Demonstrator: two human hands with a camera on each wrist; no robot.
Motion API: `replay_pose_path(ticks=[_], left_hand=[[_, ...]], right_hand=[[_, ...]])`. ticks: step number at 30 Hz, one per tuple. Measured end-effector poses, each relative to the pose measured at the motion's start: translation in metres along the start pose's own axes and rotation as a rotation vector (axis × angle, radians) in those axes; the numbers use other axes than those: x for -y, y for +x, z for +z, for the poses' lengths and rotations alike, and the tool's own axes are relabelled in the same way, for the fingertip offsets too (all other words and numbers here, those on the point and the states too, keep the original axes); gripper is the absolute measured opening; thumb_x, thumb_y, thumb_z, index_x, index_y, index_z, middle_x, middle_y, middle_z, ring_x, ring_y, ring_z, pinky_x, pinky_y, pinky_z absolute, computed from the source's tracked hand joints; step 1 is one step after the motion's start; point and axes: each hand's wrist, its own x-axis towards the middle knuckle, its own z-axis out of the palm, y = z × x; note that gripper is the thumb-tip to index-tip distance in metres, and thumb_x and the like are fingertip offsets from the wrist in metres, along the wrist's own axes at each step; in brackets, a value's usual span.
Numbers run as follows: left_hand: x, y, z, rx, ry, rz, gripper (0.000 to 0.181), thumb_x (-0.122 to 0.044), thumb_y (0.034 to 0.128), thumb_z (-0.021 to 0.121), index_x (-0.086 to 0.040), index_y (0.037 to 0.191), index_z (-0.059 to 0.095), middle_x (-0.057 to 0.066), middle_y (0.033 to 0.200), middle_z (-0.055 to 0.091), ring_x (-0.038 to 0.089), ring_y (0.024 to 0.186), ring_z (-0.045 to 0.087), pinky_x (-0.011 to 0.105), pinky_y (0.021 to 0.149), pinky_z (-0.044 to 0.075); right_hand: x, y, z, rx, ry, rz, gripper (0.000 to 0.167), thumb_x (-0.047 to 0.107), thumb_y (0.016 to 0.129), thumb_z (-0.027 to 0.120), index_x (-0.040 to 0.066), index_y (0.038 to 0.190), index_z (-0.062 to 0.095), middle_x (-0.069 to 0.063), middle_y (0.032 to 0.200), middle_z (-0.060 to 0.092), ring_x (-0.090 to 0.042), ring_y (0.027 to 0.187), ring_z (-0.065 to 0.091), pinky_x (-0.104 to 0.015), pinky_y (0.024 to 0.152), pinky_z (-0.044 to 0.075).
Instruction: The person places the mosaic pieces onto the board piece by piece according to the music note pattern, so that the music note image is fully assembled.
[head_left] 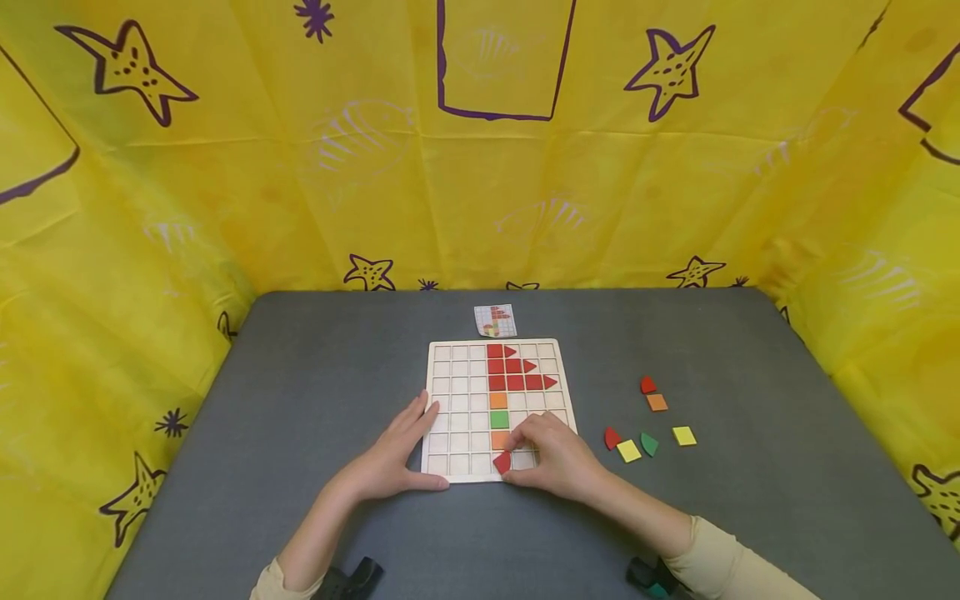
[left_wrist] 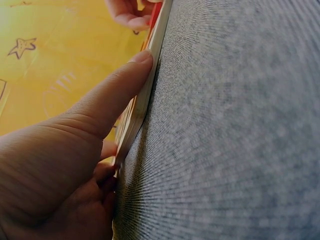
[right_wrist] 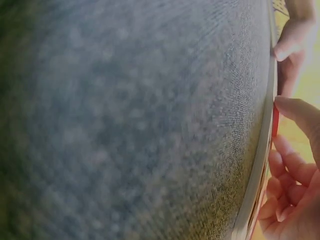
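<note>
Red piece: at the near row of the gridded board, just below the lower orange tile, askew to the grid; seated in a cell or not, cannot tell.

Right hand: thumb and forefinger drawn in to the width of the red piece, pinching its edges; remaining fingers loosely curled.

Left hand: fingers spread and nearly straight along the board's left edge, thumb at the near edge; nothing pinched.

Risks, by judgement: catching on the grid ridges, from letting go before squaring to the cell; displacement of the lower orange tile, from a forefinger so close beside it; slipping of the board, from slack bracing under a rightward push.

Also on board: three red rows of stepped length; upper orange tile; green tile.

Right of board: loose pieces in red, orange, yellow, green. Beyond: small printed card.

Surface: grey desk, finely ribbed in the wrist views.

Room: creased yellow cloth on three sides, printed with starfish and fish skeletons.
</note>
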Motion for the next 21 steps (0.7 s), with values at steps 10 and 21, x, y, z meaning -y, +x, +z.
replay_pose_path(ticks=[10, 21], left_hand=[[0.0011, -0.0007, 0.0004, -0.001, -0.002, -0.004, 0.112, -0.049, 0.0733, 0.082, -0.008, 0.156, 0.019, 0.011, 0.163, 0.002, 0.033, 0.148, 0.003, 0.060, 0.110, 0.019], [0.0023, -0.0003, 0.0014, -0.006, 0.000, 0.005, 0.111, -0.049, 0.0735, 0.082, -0.008, 0.156, 0.019, 0.012, 0.163, 0.002, 0.033, 0.148, 0.004, 0.061, 0.110, 0.019]], right_hand=[[-0.0019, 0.0000, 0.0010, -0.021, 0.003, 0.003, 0.027, 0.034, 0.070, 0.088, 0.026, 0.084, 0.066, 0.014, 0.083, 0.060, -0.006, 0.082, 0.046, -0.026, 0.071, 0.043], [-0.0031, 0.0002, 0.0011, -0.026, 0.028, -0.017, 0.022, 0.029, 0.074, 0.086, 0.024, 0.087, 0.069, 0.014, 0.084, 0.061, -0.006, 0.084, 0.048, -0.028, 0.075, 0.044]])
